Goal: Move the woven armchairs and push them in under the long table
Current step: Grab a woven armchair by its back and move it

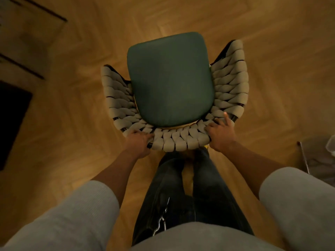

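Sleeves: two grey sleeves (72, 214) fill the bottom of the view. Dark trousers (181, 196) show between them, just behind the chair.
Left hand: the left hand (138, 142) is curled over the top edge of the chair back, at its left corner, and grips it.
Right hand: the right hand (220, 132) holds the top edge at the right corner. Most fingers wrap the weave and one finger sticks out straight.
Chair: the woven armchair (174, 140) is right in front of the person, with its back toward them and its open front pointing away. Its legs are hidden, so I cannot tell if they touch the floor.
Seat: a green seat cushion (170, 78) sits inside the woven sides.
How it will handle: the fat woven bands look soft and squashy, so fingers may sink in. The dark frame under them looks hard. The chair looks big but likely fine for two hands.
Best hold: the top of the back, one hand at each corner, squeezing down to the frame.
Floor: the wooden floor (272, 69) around the chair looks smooth, so the legs may slide or scrape.
Table: the long table is not in view. A dark shape (12, 115) lies far left of the chair, and I cannot tell what it is.
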